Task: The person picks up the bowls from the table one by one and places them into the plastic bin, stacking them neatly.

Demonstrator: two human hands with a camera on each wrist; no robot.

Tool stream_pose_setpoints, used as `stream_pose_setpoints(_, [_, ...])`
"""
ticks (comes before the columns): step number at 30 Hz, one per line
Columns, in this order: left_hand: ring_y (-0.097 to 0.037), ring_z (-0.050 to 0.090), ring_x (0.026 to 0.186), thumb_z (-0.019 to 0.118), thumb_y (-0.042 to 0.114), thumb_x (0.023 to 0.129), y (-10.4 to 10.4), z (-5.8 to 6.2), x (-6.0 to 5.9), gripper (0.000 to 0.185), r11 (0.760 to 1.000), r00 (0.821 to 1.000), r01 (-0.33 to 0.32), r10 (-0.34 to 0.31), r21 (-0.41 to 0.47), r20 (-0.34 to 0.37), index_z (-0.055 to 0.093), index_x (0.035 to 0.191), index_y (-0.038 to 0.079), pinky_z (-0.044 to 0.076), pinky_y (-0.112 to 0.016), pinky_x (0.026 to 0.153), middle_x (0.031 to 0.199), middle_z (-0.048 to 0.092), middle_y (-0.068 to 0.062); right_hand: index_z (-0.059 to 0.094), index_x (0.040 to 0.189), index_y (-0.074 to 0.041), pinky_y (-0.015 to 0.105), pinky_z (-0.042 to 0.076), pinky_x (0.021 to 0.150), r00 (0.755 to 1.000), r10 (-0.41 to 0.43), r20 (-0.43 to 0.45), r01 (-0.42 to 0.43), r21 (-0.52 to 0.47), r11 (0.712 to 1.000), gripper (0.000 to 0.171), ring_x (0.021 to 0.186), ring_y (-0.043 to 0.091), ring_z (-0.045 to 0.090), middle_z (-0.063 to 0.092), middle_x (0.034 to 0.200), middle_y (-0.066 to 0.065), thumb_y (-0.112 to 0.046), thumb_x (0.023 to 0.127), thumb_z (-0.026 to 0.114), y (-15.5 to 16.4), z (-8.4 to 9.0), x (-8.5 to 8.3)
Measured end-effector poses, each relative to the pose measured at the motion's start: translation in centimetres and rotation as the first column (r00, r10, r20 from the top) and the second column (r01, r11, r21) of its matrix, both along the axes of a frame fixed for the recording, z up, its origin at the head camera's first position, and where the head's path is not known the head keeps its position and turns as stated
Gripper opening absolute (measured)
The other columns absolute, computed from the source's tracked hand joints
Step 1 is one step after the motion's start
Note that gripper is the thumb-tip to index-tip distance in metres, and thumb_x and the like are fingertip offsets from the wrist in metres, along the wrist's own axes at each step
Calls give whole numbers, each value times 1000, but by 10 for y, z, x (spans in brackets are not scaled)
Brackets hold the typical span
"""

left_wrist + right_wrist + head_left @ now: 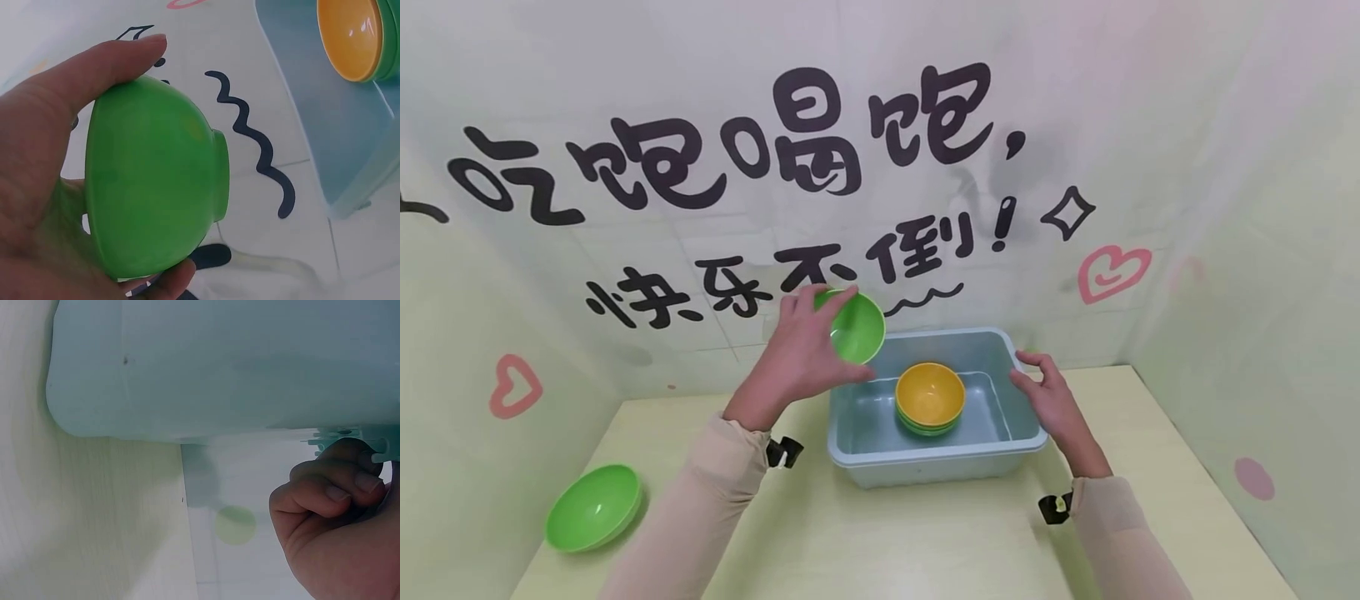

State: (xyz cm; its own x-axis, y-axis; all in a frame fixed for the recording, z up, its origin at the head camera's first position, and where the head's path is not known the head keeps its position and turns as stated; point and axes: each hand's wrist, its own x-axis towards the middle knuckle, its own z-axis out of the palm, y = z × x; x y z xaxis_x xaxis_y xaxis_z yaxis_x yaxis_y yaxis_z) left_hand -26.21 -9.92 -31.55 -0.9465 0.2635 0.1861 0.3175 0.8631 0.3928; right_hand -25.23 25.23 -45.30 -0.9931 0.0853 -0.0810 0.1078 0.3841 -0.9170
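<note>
My left hand (801, 354) grips a small green bowl (861, 329), thumb on one side of the rim and fingers on the other. The bowl is tilted on its side, raised near the left back corner of a blue-grey plastic basin (917, 473). In the left wrist view the bowl's outer wall and foot (220, 176) face away from the palm. Inside the basin an orange bowl (930, 392) sits on top of stacked green bowls (927, 431). My right hand (1051, 400) holds the basin's right rim, its fingers curled under the edge in the right wrist view.
A larger green bowl (595, 508) lies on the left of the pale wooden table (895, 542). Behind the basin rises a white wall (880, 225) with black lettering, and side walls close in the table at left and right.
</note>
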Motion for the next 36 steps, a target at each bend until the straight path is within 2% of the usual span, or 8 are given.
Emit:
stream_pose_setpoints(8, [-37, 30, 137, 89, 54, 63, 20, -5, -10, 111, 1000, 1000, 24, -24, 4, 2, 38, 158, 30, 52, -52, 99, 161, 30, -14, 37, 153, -11, 24, 53, 75, 1000, -2, 6, 2, -6, 1000, 56, 92, 16, 65, 51, 146, 25, -34, 105, 55, 0, -2, -1])
stream_pose_setpoints(11, [-36, 30, 138, 89, 55, 63, 27, -10, -15, 111, 999, 999, 28, -28, 17, 16, 38, 158, 31, 52, -52, 98, 161, 29, -13, 38, 153, -11, 25, 54, 77, 1000, 0, 5, 0, -11, 1000, 55, 95, 19, 67, 49, 150, 23, -33, 106, 54, -1, -3, -1])
stream_pose_setpoints(18, [-34, 32, 136, 89, 56, 62, 41, -24, -27, 111, 999, 999, 23, -24, 25, 39, 38, 158, 31, 54, -50, 96, 160, 31, -10, 37, 153, -11, 28, 54, 81, 1000, 8, 14, -8, -8, 1000, 55, 107, 31, 64, 42, 159, 17, -35, 106, 54, -3, -6, -2])
stream_pose_setpoints(24, [-34, 33, 137, 89, 56, 63, 54, -37, -41, 110, 998, 997, 69, -69, 9, 19, 38, 158, 33, 53, -49, 99, 160, 31, -10, 38, 152, -12, 28, 54, 81, 1000, 1, 10, -1, 10, 1000, 56, 104, 27, 66, 48, 152, 20, -37, 105, 54, -1, -6, -4])
stream_pose_setpoints(29, [-34, 33, 138, 89, 57, 63, 62, -48, -47, 110, 996, 996, 89, -89, -8, 31, 37, 158, 34, 51, -52, 102, 161, 30, -10, 38, 152, -10, 33, 55, 86, 1000, 3, 10, -3, 5, 1000, 55, 110, 32, 65, 41, 161, 15, -36, 106, 54, -2, -5, -2])
stream_pose_setpoints(32, [-34, 33, 138, 89, 57, 63, 67, -51, -49, 110, 994, 994, 108, -108, 4, 18, 37, 158, 34, 50, -52, 102, 161, 30, -10, 39, 152, -11, 35, 57, 85, 1000, -3, 7, 3, 4, 1000, 55, 107, 32, 66, 48, 153, 20, -36, 105, 54, -2, -4, -2])
stream_pose_setpoints(36, [-33, 34, 138, 89, 57, 63, 75, -54, -52, 110, 990, 990, 138, -138, 16, -4, 38, 157, 34, 49, -52, 104, 160, 31, -8, 40, 152, -12, 33, 58, 81, 1000, -15, 8, 15, -1, 1000, 55, 104, 30, 68, 54, 143, 24, -37, 105, 54, -1, -3, -3])
